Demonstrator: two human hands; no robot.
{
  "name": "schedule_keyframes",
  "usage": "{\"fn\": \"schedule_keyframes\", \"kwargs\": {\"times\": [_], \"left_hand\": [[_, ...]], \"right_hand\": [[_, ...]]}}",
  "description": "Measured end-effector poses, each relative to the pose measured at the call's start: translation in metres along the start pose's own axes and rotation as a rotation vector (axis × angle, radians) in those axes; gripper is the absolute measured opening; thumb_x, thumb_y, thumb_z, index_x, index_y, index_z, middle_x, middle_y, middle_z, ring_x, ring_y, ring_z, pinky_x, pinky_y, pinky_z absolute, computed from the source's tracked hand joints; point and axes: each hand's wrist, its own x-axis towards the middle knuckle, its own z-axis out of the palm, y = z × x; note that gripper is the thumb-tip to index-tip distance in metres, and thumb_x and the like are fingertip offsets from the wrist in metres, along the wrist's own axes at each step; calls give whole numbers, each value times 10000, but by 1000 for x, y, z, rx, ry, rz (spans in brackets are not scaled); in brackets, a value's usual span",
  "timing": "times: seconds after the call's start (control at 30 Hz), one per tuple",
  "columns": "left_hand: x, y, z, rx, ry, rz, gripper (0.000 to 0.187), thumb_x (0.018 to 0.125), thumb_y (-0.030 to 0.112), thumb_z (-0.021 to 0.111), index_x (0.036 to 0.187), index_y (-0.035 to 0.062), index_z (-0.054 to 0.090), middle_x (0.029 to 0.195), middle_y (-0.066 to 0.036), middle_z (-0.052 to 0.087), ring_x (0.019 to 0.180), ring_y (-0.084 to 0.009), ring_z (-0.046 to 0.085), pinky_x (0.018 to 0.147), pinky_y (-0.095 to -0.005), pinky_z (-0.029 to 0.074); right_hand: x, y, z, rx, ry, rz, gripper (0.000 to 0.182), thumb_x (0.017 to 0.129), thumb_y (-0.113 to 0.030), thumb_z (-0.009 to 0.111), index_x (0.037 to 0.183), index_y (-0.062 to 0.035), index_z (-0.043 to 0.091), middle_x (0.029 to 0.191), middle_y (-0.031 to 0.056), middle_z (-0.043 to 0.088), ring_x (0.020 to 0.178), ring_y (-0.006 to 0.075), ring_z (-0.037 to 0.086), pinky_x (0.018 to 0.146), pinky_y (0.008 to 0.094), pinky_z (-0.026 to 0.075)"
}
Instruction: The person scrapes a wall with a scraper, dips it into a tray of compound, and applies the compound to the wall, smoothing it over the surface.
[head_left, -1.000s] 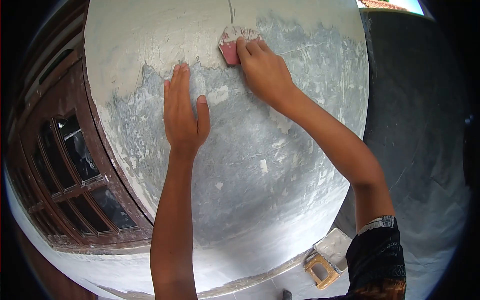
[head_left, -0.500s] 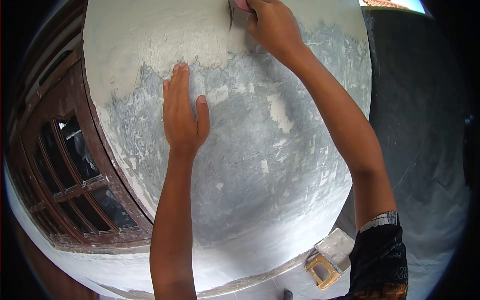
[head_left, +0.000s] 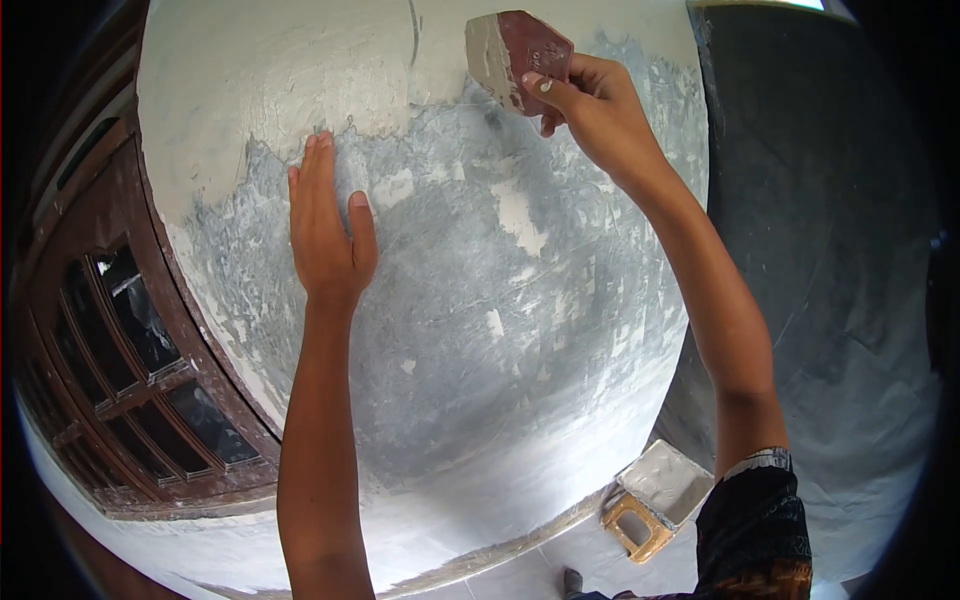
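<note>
My right hand (head_left: 603, 115) grips a dark red plastic putty scraper (head_left: 540, 60) by its edge, thumb on the near face. Pale putty coats the scraper's left side, and a dab of it sits on the thumb. My left hand (head_left: 328, 245) lies flat on the wall (head_left: 440, 300), fingers pointing up and thumb apart. Its fingertips reach the ragged lower border of the cream putty layer (head_left: 270, 80). Below that border the wall is grey and patchy, with scattered white spots.
At left is a brown wooden frame (head_left: 205, 385) with glass panes. A putty-smeared tub (head_left: 665, 475) rests by a yellowish stool (head_left: 640, 535) on the tiled floor, low on the right. A dark sheet-like surface (head_left: 820, 220) fills the right side.
My right hand has moved right and down along the wall, turning the scraper so its broad face shows. My left hand stays against the same part of the wall while the view shifts.
</note>
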Motion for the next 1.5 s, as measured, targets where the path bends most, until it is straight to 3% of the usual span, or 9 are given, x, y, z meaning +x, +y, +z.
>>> {"fn": "schedule_keyframes", "kwargs": {"times": [0.33,0.6,0.77,1.0,1.1,1.17,1.27,1.4,1.5], "left_hand": [[-22,45,25,-70,-2,-99,527,1022,218,378,1479,-45,390,1510,-219,458,1446,-375,387,1216,-547,185],[-84,213,129,-449,-126,-243,603,1059,402,316,1479,-20,413,1489,-203,490,1420,-356,425,1185,-531,284],[-163,324,200,-714,-272,-258,566,1010,250,342,1467,-78,393,1482,-270,469,1411,-403,423,1188,-502,300],[-288,450,234,-930,-660,-448,564,1012,236,356,1471,-91,365,1488,-269,463,1424,-387,414,1189,-491,306],[-340,482,233,-967,-821,-534,577,1046,304,344,1472,-85,368,1494,-265,458,1423,-380,417,1181,-483,315],[-374,497,231,-970,-923,-594,600,1066,364,332,1477,-72,368,1500,-257,454,1420,-385,418,1180,-478,313],[-421,510,217,-980,-1057,-656,562,1051,305,377,1493,-41,356,1519,-252,429,1437,-417,383,1176,-508,318],[-470,518,193,-974,-1213,-703,576,1065,353,371,1506,-16,352,1527,-239,426,1439,-404,384,1175,-501,320],[-499,520,174,-973,-1276,-765,584,1069,361,354,1495,-40,366,1500,-244,456,1425,-373,414,1176,-482,316]], "right_hand": [[-88,28,-85,92,-49,150,249,961,-190,650,994,47,719,817,99,692,683,133,643,657,289,556],[-211,114,-170,113,4,483,205,898,-54,582,979,88,706,823,93,670,701,130,632,654,294,565],[-325,180,-223,110,84,737,154,869,-8,589,927,94,690,776,77,636,683,125,626,634,288,572],[-527,263,-261,73,143,1160,152,887,-34,588,888,89,676,742,61,639,662,122,660,609,282,568],[-612,280,-261,-45,85,1400,196,909,-44,573,990,90,691,827,99,687,695,138,656,649,297,578],[-669,290,-252,-312,-18,1465,214,841,-92,588,927,75,689,791,246,692,718,349,706,682,397,569],[-751,298,-228,-448,-87,1527,246,802,-82,577,956,57,707,843,296,678,802,444,681,748,473,552],[-847,315,-191,-632,-467,1564,285,820,-69,582,1052,38,708,929,255,679,884,394,692,790,470,565],[-873,329,-161,-710,-573,1608,191,840,-59,573,968,11,696,1017,220,672,953,379,682,823,476,569]]}}
